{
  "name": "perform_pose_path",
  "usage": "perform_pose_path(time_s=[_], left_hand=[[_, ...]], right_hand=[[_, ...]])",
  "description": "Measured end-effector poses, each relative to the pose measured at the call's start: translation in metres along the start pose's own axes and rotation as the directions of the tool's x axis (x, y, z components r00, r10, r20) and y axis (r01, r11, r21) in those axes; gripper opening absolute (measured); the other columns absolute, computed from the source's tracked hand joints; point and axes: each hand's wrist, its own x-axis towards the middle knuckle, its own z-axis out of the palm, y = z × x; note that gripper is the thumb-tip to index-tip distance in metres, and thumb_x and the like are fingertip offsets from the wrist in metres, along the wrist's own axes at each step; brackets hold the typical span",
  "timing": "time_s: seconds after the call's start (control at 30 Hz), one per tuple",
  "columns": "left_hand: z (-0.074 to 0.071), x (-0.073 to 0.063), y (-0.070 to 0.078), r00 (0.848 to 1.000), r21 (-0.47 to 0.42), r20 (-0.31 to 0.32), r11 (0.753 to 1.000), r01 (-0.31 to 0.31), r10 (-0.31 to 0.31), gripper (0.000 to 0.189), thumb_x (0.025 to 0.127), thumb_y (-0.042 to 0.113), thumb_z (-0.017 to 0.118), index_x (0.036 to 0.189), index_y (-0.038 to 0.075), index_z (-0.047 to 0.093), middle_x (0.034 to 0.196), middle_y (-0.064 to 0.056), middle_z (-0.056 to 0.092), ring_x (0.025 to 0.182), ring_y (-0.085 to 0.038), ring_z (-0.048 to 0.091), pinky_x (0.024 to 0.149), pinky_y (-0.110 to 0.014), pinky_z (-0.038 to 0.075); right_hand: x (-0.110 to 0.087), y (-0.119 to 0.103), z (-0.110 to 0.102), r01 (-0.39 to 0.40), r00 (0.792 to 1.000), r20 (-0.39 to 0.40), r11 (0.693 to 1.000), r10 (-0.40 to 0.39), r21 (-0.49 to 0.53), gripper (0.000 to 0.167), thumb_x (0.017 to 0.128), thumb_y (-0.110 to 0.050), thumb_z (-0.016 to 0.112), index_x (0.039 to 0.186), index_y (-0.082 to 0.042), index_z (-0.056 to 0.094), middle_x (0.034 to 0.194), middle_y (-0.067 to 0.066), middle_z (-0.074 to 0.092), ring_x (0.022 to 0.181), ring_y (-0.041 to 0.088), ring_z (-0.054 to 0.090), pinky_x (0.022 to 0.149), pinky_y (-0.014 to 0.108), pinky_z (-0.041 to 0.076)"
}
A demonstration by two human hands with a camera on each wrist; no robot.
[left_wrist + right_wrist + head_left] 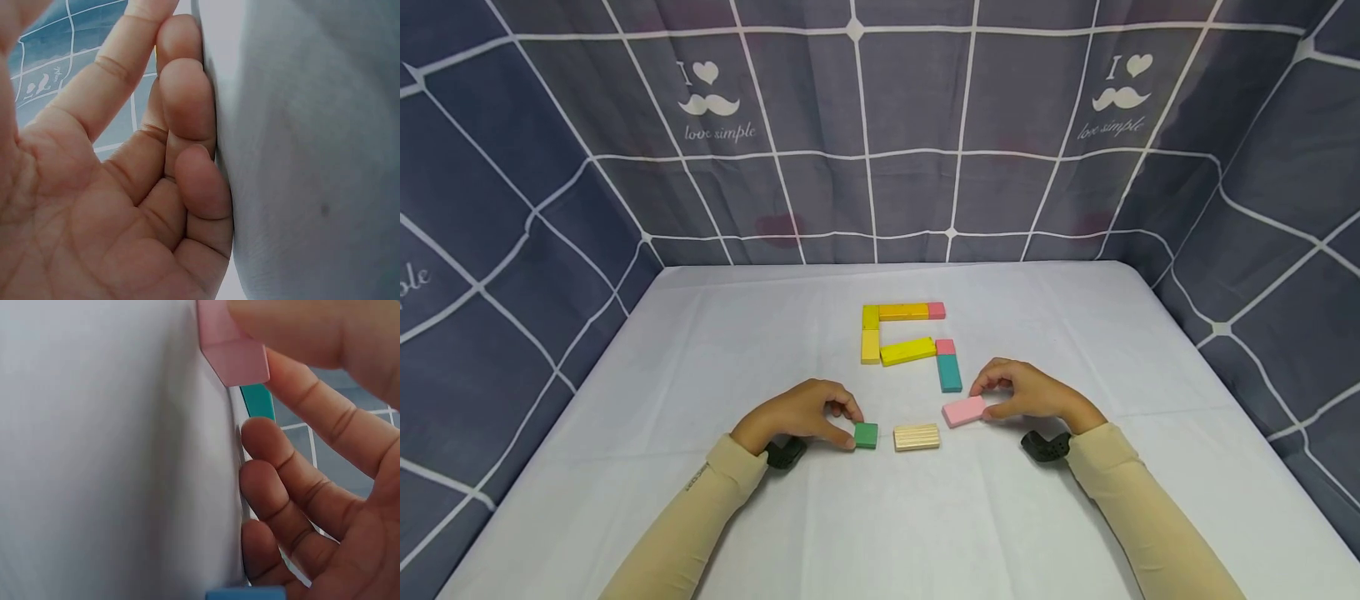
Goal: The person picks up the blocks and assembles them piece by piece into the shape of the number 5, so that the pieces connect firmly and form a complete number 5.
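Note:
My left hand (pixel 805 411) pinches a small green block (pixel 866 435) between thumb and forefinger, low over the white table. In the left wrist view the other fingers are curled with their backs along the cloth, and the green block is out of sight. On the other side, my right hand (pixel 1030 390) grips a pink block (pixel 964 411) by its right end, thumb in front and forefinger behind. The right wrist view shows the thumb on the pink block (pixel 234 356). Between the two held blocks lies a ridged, pale wood-coloured block (pixel 916 437).
Farther back, blocks form a bent line: yellow (pixel 870 346), orange (pixel 904 312), small pink (pixel 936 311), slanted bright yellow (pixel 908 352), another pink (pixel 945 347) and teal (pixel 950 373). The teal one stands just behind the right hand. A grey checked curtain (pixel 910 200) surrounds the white table (pixel 737 317).

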Motion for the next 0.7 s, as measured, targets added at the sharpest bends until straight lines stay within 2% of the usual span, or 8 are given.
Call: perform_pose_path(time_s=[0.4, 0.7], left_hand=[[-0.001, 0.001, 0.000, 1.000, -0.001, 0.000, 1.000, 0.002, -0.002, 0.026, 0.084, 0.021, 0.096, 0.104, 0.018, 0.081, 0.102, 0.013, 0.072, 0.098, -0.013, 0.057, 0.094, -0.030, 0.049], [0.000, 0.001, -0.001, 1.000, -0.008, 0.002, 1.000, -0.014, 0.014, 0.026, 0.084, 0.021, 0.096, 0.105, 0.015, 0.081, 0.103, 0.011, 0.073, 0.097, -0.013, 0.057, 0.093, -0.030, 0.049]], right_hand=[[0.005, -0.009, 0.011, 0.010, 0.999, -0.046, 1.000, -0.010, 0.001, 0.028, 0.087, -0.009, 0.089, 0.114, -0.006, 0.080, 0.112, 0.005, 0.069, 0.106, 0.026, 0.059, 0.095, 0.038, 0.050], [0.008, -0.015, 0.018, 0.004, 0.998, -0.065, 1.000, -0.006, -0.029, 0.028, 0.088, -0.009, 0.088, 0.116, -0.008, 0.081, 0.110, 0.003, 0.069, 0.100, 0.021, 0.057, 0.089, 0.033, 0.050]])
